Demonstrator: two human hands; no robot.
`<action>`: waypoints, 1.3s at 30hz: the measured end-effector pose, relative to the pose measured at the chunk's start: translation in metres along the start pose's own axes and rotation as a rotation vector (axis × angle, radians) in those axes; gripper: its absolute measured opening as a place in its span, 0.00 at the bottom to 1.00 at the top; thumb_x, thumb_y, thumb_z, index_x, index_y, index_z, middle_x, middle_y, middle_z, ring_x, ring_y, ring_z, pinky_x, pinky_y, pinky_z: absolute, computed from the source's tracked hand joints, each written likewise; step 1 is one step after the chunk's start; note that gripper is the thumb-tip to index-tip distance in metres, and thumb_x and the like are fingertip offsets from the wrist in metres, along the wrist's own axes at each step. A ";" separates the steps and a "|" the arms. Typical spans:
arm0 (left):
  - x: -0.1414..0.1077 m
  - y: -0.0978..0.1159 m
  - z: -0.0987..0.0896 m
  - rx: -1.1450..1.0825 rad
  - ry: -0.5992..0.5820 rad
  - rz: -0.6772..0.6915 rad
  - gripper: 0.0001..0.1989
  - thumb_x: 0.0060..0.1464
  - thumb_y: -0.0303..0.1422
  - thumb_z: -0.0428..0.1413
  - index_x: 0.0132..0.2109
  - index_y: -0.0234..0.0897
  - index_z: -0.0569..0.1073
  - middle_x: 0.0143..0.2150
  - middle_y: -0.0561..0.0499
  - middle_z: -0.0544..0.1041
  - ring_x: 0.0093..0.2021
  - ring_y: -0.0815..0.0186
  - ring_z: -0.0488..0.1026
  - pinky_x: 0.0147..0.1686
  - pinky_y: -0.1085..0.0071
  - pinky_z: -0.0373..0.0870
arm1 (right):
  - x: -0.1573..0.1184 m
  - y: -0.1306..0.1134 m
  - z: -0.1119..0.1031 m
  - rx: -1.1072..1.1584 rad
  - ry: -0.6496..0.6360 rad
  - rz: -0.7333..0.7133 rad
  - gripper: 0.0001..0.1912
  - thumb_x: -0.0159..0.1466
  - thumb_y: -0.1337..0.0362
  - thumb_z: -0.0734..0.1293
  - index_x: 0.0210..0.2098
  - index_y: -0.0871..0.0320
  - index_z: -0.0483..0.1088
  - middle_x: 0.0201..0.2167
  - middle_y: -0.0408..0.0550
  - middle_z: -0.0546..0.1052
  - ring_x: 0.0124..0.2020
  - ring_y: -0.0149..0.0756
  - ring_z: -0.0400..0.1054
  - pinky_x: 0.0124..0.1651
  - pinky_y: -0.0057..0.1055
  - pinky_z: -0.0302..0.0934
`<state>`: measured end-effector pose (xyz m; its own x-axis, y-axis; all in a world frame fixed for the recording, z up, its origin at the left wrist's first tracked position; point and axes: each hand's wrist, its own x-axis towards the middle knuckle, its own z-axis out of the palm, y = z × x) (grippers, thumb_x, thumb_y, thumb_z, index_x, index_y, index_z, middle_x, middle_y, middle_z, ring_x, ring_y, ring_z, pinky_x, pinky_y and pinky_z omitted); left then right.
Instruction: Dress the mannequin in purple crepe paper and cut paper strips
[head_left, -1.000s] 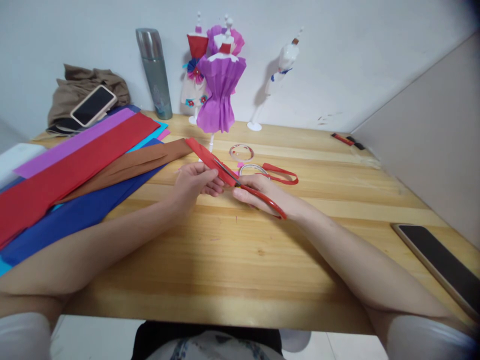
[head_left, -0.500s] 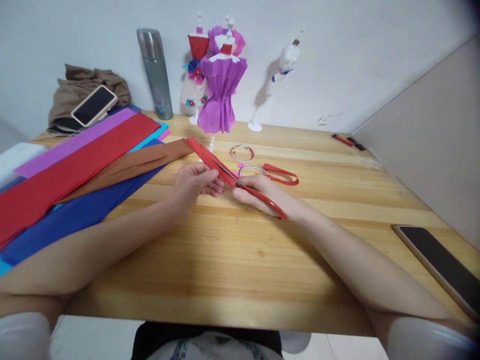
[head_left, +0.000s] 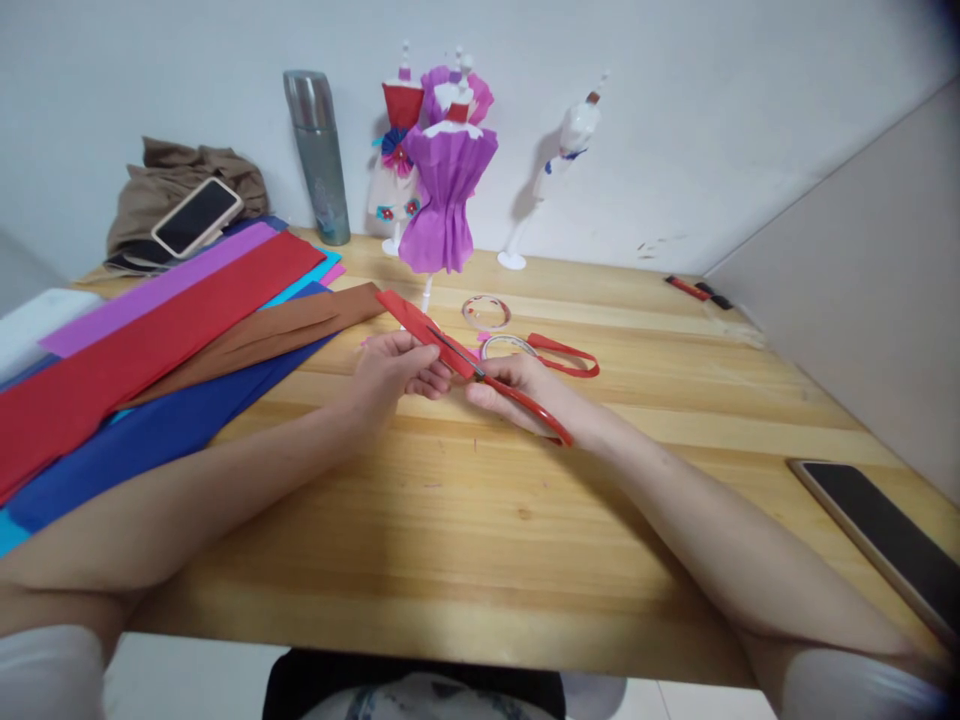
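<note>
My left hand (head_left: 405, 365) pinches a folded strip of red crepe paper (head_left: 409, 315) between thumb and fingers, above the wooden table. In my right hand (head_left: 517, 390) is a pair of red-handled scissors (head_left: 529, 405), its blades lying along the red strip and pointing up to the left. How far the blades have cut into the paper, I cannot tell. Just beyond my hands stands a small dress form in a pleated purple paper dress (head_left: 448, 195). A loop of red paper strip (head_left: 566, 357) and a roll of tape (head_left: 510, 347) lie behind my right hand.
Sheets of coloured paper, with a red one (head_left: 172, 345) on top, spread at the left. A grey flask (head_left: 321, 165) and more dress forms stand by the wall. A clear tape roll (head_left: 486, 312) lies mid-table. One phone (head_left: 885, 540) is at right, another (head_left: 196, 217) on brown cloth.
The whole view has shifted slightly, so things sit a little lower in it. Both hands keep their grip, and the scissors and red strip hold nearly the same position.
</note>
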<state>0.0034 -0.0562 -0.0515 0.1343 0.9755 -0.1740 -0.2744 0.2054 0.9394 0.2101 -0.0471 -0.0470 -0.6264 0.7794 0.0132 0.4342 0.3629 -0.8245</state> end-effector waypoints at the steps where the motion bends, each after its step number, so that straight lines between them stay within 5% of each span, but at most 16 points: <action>1: 0.000 0.000 0.000 -0.006 0.003 0.000 0.12 0.59 0.24 0.61 0.26 0.30 0.79 0.23 0.46 0.81 0.22 0.69 0.77 0.24 0.77 0.73 | 0.000 0.001 0.000 -0.009 0.002 0.003 0.36 0.63 0.28 0.67 0.24 0.52 0.58 0.22 0.37 0.54 0.24 0.29 0.47 0.27 0.32 0.42; 15: 0.011 -0.001 -0.014 -0.032 0.016 0.097 0.13 0.57 0.34 0.68 0.30 0.32 0.77 0.26 0.46 0.81 0.24 0.68 0.77 0.27 0.74 0.73 | -0.004 -0.005 -0.004 0.042 -0.038 0.044 0.35 0.65 0.27 0.65 0.27 0.52 0.60 0.21 0.40 0.59 0.23 0.32 0.52 0.26 0.35 0.46; 20: 0.010 0.001 -0.015 0.037 -0.030 0.100 0.11 0.58 0.34 0.68 0.31 0.31 0.78 0.27 0.46 0.82 0.24 0.69 0.77 0.26 0.75 0.72 | -0.007 -0.015 -0.008 0.117 -0.107 0.068 0.35 0.66 0.26 0.65 0.28 0.52 0.61 0.22 0.41 0.65 0.24 0.32 0.57 0.27 0.34 0.52; 39: 0.002 0.002 -0.006 -0.025 -0.071 -0.041 0.13 0.63 0.27 0.64 0.28 0.31 0.77 0.26 0.46 0.81 0.22 0.71 0.75 0.23 0.76 0.69 | -0.001 -0.006 0.001 -0.058 -0.008 0.035 0.35 0.65 0.27 0.65 0.32 0.55 0.67 0.25 0.43 0.62 0.28 0.34 0.55 0.31 0.36 0.49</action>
<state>-0.0021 -0.0529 -0.0517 0.2125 0.9586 -0.1896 -0.2910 0.2473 0.9242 0.2079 -0.0509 -0.0428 -0.6153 0.7881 -0.0193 0.4922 0.3650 -0.7902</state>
